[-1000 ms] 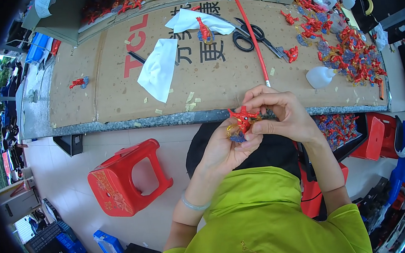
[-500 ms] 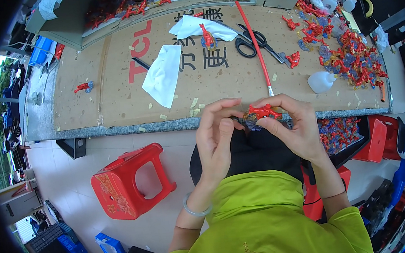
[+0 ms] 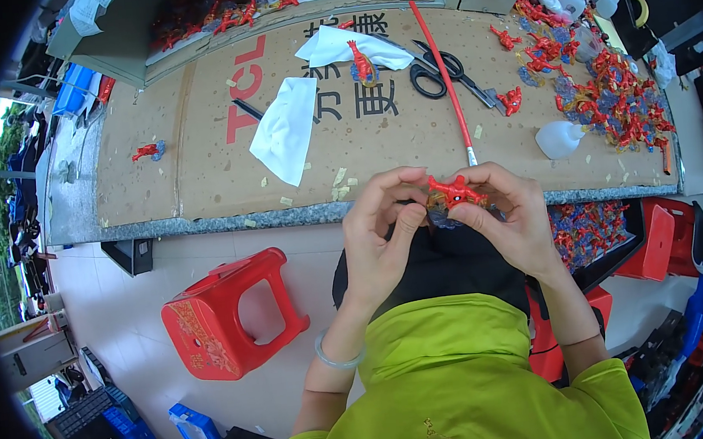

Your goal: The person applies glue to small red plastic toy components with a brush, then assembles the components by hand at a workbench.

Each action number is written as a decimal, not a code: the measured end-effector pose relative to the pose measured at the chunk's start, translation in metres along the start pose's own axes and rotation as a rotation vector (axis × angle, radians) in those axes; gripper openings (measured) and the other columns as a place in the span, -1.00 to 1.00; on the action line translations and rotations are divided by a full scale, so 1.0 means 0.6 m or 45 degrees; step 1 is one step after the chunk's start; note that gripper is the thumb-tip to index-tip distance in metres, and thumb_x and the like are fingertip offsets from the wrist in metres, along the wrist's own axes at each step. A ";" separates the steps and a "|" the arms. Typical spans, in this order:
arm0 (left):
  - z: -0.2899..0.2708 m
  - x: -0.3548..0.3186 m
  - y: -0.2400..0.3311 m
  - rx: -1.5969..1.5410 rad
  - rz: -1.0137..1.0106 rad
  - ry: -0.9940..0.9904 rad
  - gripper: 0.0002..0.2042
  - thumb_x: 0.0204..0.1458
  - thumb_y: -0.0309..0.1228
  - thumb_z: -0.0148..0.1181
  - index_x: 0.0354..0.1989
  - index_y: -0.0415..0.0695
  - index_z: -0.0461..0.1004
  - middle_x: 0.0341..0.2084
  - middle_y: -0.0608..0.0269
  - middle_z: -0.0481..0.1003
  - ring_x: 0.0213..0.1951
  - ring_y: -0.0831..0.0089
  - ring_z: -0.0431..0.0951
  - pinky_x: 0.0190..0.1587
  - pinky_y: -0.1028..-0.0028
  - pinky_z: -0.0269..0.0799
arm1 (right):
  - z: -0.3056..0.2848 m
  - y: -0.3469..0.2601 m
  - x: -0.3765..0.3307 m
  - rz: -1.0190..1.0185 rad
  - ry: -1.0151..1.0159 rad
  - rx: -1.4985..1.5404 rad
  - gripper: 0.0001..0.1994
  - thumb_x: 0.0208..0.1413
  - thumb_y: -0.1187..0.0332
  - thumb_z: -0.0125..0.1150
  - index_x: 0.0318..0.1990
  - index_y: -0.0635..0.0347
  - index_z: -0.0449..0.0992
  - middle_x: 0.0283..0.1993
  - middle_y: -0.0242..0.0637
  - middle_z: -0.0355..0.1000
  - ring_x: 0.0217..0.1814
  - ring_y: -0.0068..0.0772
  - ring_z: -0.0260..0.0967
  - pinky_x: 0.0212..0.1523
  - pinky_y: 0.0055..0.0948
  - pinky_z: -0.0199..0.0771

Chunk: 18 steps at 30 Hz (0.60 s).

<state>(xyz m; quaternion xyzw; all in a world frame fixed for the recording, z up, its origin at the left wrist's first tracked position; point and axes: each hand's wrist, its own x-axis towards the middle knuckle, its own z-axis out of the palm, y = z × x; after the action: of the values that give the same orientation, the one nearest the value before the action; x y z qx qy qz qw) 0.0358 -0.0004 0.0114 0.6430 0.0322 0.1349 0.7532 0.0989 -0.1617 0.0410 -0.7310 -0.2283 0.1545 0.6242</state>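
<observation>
A small red plastic figurine (image 3: 456,191) with a translucent bluish base is held in front of my body, just off the table's near edge. My right hand (image 3: 509,218) pinches it from the right between thumb and fingers. At its left side, my left hand (image 3: 388,231) has thumb and fingers closed on the base. Just beyond my hands a thin red-handled brush (image 3: 444,78) lies on the cardboard. A white squeeze bottle (image 3: 559,139) lies on its side to the right. Past the brush's left side, another red figurine (image 3: 361,62) rests by a white cloth (image 3: 345,46).
Black scissors (image 3: 439,78) lie under the brush. A second white cloth (image 3: 284,133) covers part of a dark tool. Many red figurines (image 3: 613,100) are heaped at the right. A metal cabinet (image 3: 102,45) stands at the back. A red stool (image 3: 230,318) is left of my legs.
My left hand has come closer to the figurine and now meets its left side. The figurine has been turned a little, so its arms and a dark spot show upward.
</observation>
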 end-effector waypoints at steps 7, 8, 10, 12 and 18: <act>0.012 -0.013 -0.011 -0.326 -0.227 -0.088 -0.72 0.15 -0.47 0.05 0.00 -0.33 0.33 -0.18 0.17 0.45 -0.27 0.55 0.48 -0.30 0.58 0.45 | -0.004 0.005 0.005 0.261 0.001 0.461 -0.65 0.05 0.52 0.22 -0.01 0.34 0.33 -0.21 -0.21 0.51 -0.19 -0.57 0.46 -0.18 -0.64 0.45; 0.011 -0.011 -0.011 -0.333 -0.225 -0.066 -0.72 0.15 -0.47 0.04 0.01 -0.32 0.33 -0.19 0.16 0.45 -0.30 0.56 0.48 -0.31 0.58 0.44 | -0.005 0.004 0.006 0.261 0.000 0.463 -0.65 0.05 0.52 0.22 -0.01 0.34 0.33 -0.21 -0.21 0.51 -0.19 -0.57 0.46 -0.18 -0.64 0.45; 0.007 -0.004 -0.008 -0.243 -0.144 -0.019 -0.74 0.13 -0.49 0.06 -0.02 -0.32 0.35 -0.22 0.18 0.45 -0.32 0.57 0.48 -0.34 0.59 0.44 | -0.008 0.001 0.007 0.318 -0.091 0.540 -0.68 0.07 0.50 0.21 -0.02 0.38 0.35 -0.22 -0.16 0.51 -0.20 -0.52 0.48 -0.18 -0.64 0.46; -0.001 0.007 -0.008 -0.154 -0.065 0.025 -0.75 0.11 -0.51 0.08 -0.04 -0.31 0.38 -0.26 0.19 0.45 -0.35 0.59 0.48 -0.36 0.61 0.43 | -0.014 0.011 0.007 0.364 -0.149 0.591 -0.70 0.07 0.49 0.21 -0.05 0.40 0.37 -0.24 -0.14 0.51 -0.21 -0.49 0.49 -0.21 -0.61 0.48; -0.024 0.032 0.011 -0.011 -0.033 -0.200 -0.88 -0.09 -0.72 0.16 -0.36 -0.31 0.54 -0.41 0.23 0.46 -0.45 0.58 0.51 -0.49 0.67 0.42 | -0.026 0.023 0.008 0.520 -0.355 0.735 -0.78 0.04 0.45 0.24 -0.22 0.46 0.47 -0.34 -0.10 0.52 -0.31 -0.40 0.52 -0.43 -0.50 0.54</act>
<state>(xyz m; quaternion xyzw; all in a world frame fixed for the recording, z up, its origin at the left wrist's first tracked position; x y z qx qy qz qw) 0.0502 0.0190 0.0179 0.6479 -0.0192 0.0744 0.7578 0.1130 -0.1738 0.0307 -0.5276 -0.1078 0.4315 0.7237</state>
